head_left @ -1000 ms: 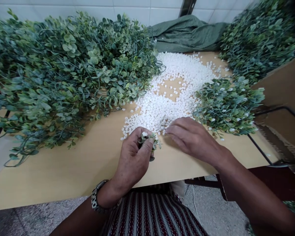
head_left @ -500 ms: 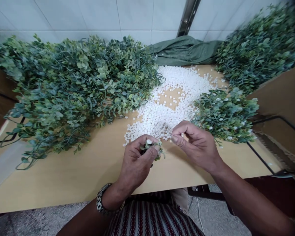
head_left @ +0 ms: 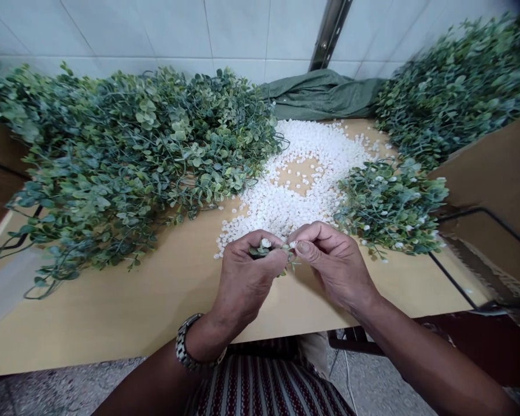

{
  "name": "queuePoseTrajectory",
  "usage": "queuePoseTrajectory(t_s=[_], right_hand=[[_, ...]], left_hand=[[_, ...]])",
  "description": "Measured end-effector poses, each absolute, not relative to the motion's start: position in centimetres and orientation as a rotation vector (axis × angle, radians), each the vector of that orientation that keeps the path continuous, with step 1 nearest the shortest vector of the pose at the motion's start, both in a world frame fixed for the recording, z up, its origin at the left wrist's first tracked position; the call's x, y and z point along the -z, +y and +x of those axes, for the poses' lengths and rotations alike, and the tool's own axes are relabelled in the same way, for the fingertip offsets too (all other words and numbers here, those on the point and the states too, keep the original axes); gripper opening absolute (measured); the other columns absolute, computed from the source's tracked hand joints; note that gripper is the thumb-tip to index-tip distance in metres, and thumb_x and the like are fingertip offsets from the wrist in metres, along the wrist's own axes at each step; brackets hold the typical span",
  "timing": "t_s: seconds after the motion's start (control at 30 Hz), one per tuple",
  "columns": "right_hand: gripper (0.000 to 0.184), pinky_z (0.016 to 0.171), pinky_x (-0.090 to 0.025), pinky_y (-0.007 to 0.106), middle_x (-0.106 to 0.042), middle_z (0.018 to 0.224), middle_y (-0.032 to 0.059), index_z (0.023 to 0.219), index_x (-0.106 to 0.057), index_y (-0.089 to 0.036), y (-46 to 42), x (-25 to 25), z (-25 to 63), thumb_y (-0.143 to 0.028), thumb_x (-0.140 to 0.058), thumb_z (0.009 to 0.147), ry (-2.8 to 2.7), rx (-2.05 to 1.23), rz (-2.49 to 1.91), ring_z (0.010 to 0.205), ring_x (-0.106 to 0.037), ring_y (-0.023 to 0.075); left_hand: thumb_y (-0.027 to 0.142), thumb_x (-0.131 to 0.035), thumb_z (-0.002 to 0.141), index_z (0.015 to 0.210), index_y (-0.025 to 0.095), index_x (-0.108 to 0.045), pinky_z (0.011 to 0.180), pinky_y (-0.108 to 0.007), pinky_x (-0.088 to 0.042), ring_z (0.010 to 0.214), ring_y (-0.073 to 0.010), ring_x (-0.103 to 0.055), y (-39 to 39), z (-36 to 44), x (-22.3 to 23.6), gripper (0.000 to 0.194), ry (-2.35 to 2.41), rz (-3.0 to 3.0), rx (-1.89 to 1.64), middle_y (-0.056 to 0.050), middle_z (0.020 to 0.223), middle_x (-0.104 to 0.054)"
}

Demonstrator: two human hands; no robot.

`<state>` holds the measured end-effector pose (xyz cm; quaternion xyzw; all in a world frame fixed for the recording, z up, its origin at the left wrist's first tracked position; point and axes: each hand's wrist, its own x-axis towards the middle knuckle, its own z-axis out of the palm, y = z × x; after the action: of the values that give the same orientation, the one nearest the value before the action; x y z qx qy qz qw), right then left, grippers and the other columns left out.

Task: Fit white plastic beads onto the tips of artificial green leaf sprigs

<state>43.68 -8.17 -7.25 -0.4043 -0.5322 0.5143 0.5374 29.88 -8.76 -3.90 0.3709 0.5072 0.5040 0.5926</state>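
My left hand (head_left: 249,277) is closed around a small sprig of artificial greenery (head_left: 256,252), which has a white bud (head_left: 266,243) on it; much of the sprig is hidden by the fingers. Pinched between thumb and forefinger of my right hand (head_left: 335,260) is a small white bead-like bud (head_left: 293,245), held against the sprig's tip. Both hands' fingertips nearly meet above the near edge of a spread of loose white buds (head_left: 281,202). To the right lies a bunch of greenery dotted with white buds (head_left: 392,205).
A large heap of artificial greenery (head_left: 125,156) covers the table's left and back. More foliage (head_left: 463,92) stands at the back right, beside a cardboard box (head_left: 494,167). A dark green cloth (head_left: 323,95) lies along the tiled wall. The wooden table (head_left: 112,312) ends close to my body.
My right hand has come up from the white buds with one in its pinch and moved left to the sprig. My left hand keeps hold of the sprig. The view has tilted up.
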Motion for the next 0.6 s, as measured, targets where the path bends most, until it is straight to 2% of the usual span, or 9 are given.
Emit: queuePoseTrajectory(t_s=[0.2, 0.6], right_hand=[[0.012, 0.055, -0.043, 0.022, -0.062, 0.067, -0.0009, 0.074, -0.065, -0.019, -7.74, 7.11, 43.34, -0.029, -0.07, 0.079, -1.309, -1.154, -0.957, 0.063, -0.054, 0.0108], [0.008, 0.057, -0.051, 0.023, -0.066, 0.068, 0.0004, 0.073, -0.065, -0.018, -8.27, 6.39, 42.97, -0.021, -0.067, 0.08, -1.404, -0.929, -1.043, 0.062, -0.059, 0.0115]], left_hand=[[0.015, -0.058, 0.058, 0.054, 0.018, -0.057, 0.04, -0.019, -0.022, 0.042, -0.0051, -0.029, -8.4, 29.9, 3.93, 0.005, 1.226, 0.889, -1.213, 0.009, 0.044, -0.041], [0.016, -0.058, 0.058, 0.053, 0.018, -0.056, 0.04, -0.019, -0.022, 0.043, -0.0056, -0.028, -8.55, 30.11, 4.47, 0.006, 1.256, 0.89, -1.222, 0.009, 0.045, -0.039]])
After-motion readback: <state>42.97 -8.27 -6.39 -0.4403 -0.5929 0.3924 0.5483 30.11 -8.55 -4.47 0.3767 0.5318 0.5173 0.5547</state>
